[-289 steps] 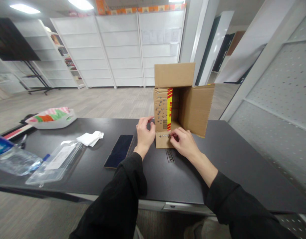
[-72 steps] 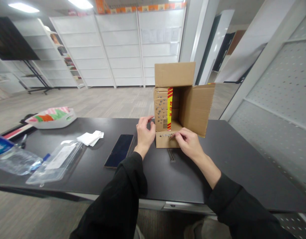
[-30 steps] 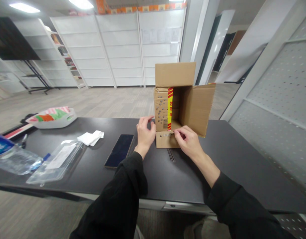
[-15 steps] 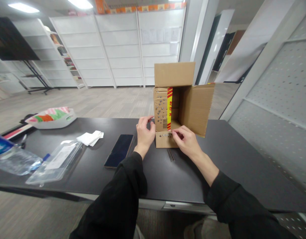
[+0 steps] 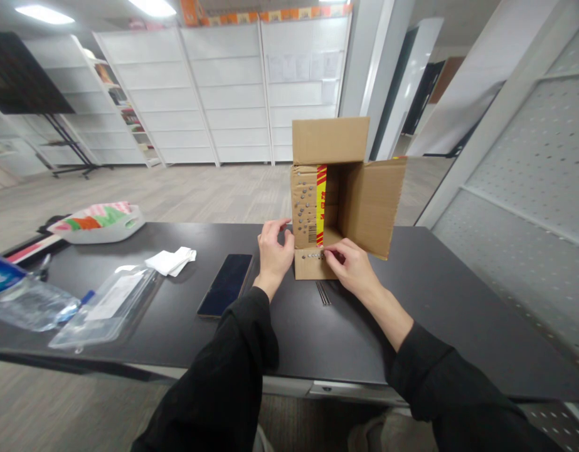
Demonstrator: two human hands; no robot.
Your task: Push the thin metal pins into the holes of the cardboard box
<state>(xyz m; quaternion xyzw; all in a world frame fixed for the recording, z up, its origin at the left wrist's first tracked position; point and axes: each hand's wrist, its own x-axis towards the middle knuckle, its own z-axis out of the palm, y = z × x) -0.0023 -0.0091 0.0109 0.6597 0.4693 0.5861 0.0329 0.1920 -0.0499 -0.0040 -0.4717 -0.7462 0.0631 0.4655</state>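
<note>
An opened cardboard box stands on the dark table, its opening toward me. Several round metal heads dot its left flap, and a row of them lines the lower flap. My left hand is at the box's left edge, thumb and index finger curled against it. At the lower flap, my right hand is closed in a pinch by the right end of that row. Whatever lies between its fingertips is too small to make out. A few thin metal nails lie on the table just before the box.
Left of my hands lies a phone. Farther left are folded white tissues, a clear plastic case, a water bottle and a white basket with coloured cloth. A perforated panel rises along the right side.
My right hand has shifted very slightly left at the lower flap, still pinching. My left hand and the box stay in place.
</note>
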